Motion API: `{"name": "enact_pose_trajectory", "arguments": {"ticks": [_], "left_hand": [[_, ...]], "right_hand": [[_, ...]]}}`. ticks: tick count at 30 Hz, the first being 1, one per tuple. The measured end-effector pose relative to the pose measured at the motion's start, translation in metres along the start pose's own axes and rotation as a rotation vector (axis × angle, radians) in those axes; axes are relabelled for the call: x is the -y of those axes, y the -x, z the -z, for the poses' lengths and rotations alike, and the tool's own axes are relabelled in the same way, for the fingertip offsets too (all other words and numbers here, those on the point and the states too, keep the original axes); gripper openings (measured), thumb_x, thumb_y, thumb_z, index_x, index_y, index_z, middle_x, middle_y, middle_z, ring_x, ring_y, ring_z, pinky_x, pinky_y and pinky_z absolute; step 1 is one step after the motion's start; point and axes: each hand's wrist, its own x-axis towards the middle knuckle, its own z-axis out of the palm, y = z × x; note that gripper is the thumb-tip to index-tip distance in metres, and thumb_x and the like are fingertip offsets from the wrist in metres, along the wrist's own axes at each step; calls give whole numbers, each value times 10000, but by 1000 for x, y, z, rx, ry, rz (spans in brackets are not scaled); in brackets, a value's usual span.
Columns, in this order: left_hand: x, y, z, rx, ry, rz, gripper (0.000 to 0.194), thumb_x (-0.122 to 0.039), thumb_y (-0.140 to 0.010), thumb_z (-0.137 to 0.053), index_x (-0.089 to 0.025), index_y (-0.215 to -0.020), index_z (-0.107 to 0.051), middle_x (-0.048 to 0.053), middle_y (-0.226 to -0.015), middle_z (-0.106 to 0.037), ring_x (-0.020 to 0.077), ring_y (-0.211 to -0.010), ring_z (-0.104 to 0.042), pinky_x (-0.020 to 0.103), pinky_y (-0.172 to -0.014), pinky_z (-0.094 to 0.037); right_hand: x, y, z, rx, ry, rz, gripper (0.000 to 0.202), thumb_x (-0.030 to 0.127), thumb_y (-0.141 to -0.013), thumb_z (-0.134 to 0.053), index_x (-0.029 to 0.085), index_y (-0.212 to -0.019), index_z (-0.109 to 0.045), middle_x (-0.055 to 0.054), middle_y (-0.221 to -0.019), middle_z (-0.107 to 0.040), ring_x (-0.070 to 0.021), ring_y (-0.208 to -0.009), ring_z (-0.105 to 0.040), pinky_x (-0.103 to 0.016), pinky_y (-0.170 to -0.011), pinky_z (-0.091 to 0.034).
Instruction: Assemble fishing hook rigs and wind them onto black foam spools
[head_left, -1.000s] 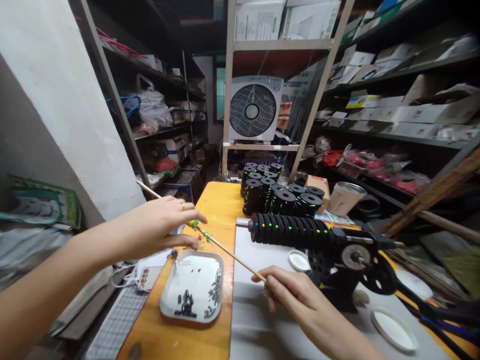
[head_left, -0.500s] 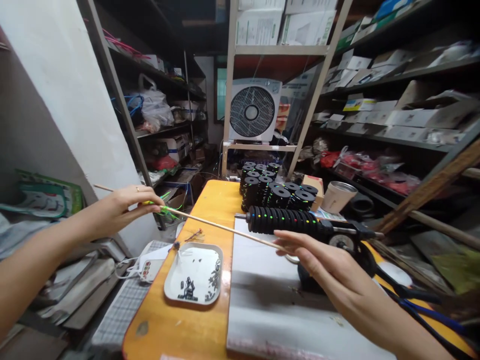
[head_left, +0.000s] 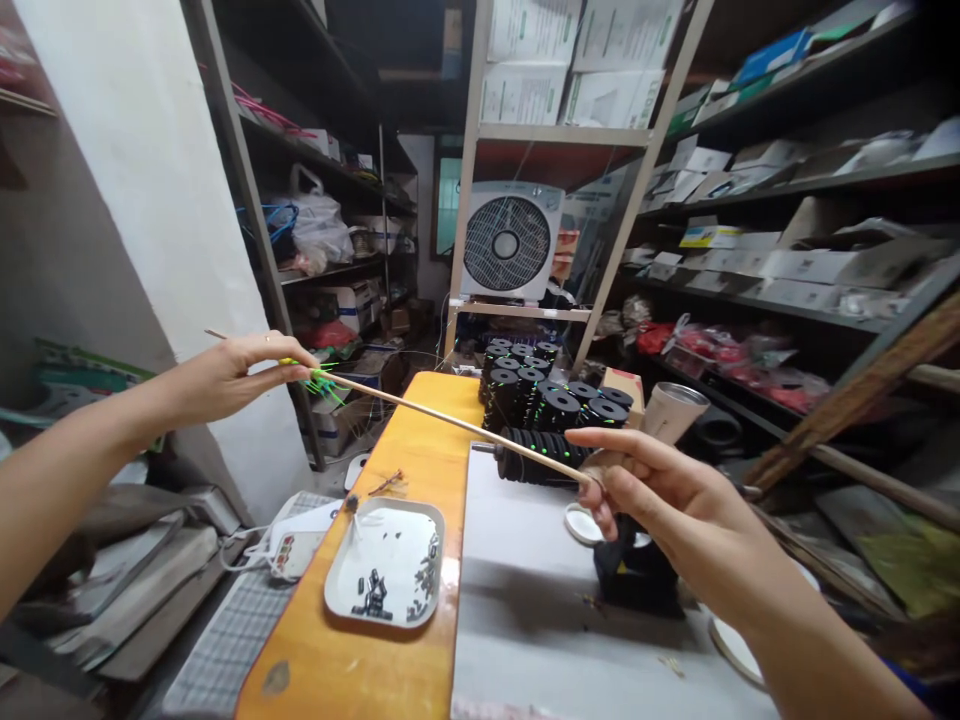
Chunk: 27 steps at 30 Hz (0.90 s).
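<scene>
A thin wooden stick (head_left: 450, 421) runs between both hands, raised above the orange table (head_left: 390, 640). My left hand (head_left: 240, 372) pinches its far left part, where a green knotted thread (head_left: 319, 382) sits on the stick. My right hand (head_left: 649, 490) grips the stick's near right end between thumb and fingers. Behind my right hand a black winding machine holds a row of black spools (head_left: 536, 455) with coloured dots.
A white tray (head_left: 386, 575) with small dark parts lies on the table. Stacks of black spools (head_left: 555, 395) stand at the table's far end beside a paper cup (head_left: 667, 410). A white lid (head_left: 581, 522) lies near the machine. A box fan (head_left: 510, 240) and crowded shelves surround the table.
Both hands lifted the stick higher and to the left. My left hand slid away from the tray toward the wall; my right hand rose in front of the machine. The camera tilted up.
</scene>
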Motion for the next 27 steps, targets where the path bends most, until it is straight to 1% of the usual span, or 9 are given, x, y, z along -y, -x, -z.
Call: {"name": "enact_pose_trajectory", "arguments": {"ticks": [8,11,14,17,19,21,23,25,27], "left_hand": [[25,9,-3,-7,-30,43,508,-672,-894,-538,-205,-921,-737,33,-882,-794,194,-816,-693,298,-763,-529],[33,9,3,17,-78,17,539,-702,-888,-522,-212,-901,-748,28,-860,-787,189,-802,-670,294,-774,-503],[39,8,12,33,-156,-9,513,-663,-911,-529,-208,-872,-761,27,-847,-774,180,-790,-641,301,-815,-442],[38,8,20,51,-217,-14,439,-560,-952,-544,-181,-909,-760,34,-875,-760,175,-811,-624,310,-854,-403],[33,7,24,77,-234,-17,315,-428,-972,-571,-169,-961,-749,33,-910,-750,170,-842,-617,309,-873,-396],[26,6,26,94,-238,-20,215,-313,-967,-581,-170,-982,-741,27,-928,-743,170,-869,-615,316,-893,-390],[20,3,26,91,-230,-18,190,-271,-956,-572,-178,-975,-737,26,-930,-741,177,-878,-619,331,-906,-387],[18,1,24,75,-204,-11,212,-314,-951,-557,-192,-952,-731,31,-917,-741,191,-864,-627,341,-890,-403],[20,0,23,46,-169,4,265,-403,-944,-537,-213,-929,-721,45,-900,-741,216,-855,-633,348,-856,-432]], "right_hand": [[-5,13,4,-90,39,-8,382,476,-898,-717,241,-1195,-665,15,-714,-653,-114,-601,-575,-212,-569,-505],[-4,16,4,24,166,-35,371,498,-936,-650,233,-1196,-657,-5,-741,-671,-143,-669,-606,-234,-603,-514],[-5,13,-1,186,420,-9,346,483,-980,-577,243,-1216,-653,-43,-865,-720,-144,-648,-616,-248,-563,-496],[-4,2,-17,88,606,156,338,430,-1001,-539,250,-1274,-626,-87,-1065,-723,-127,-594,-580,-270,-538,-485],[0,-10,-35,15,657,275,369,374,-1011,-514,241,-1352,-565,-111,-1171,-698,-132,-619,-582,-293,-587,-506],[9,-24,-54,26,725,337,416,335,-1009,-511,214,-1408,-508,-131,-1249,-678,-146,-646,-595,-324,-640,-521],[19,-40,-71,85,834,340,494,305,-994,-533,178,-1462,-445,-145,-1297,-668,-181,-713,-633,-367,-705,-531],[26,-52,-80,151,930,303,543,262,-973,-555,163,-1488,-416,-134,-1227,-710,-234,-807,-671,-406,-754,-524],[29,-58,-81,191,985,276,499,224,-963,-549,170,-1453,-473,-104,-1039,-758,-265,-815,-679,-417,-738,-507]]}}
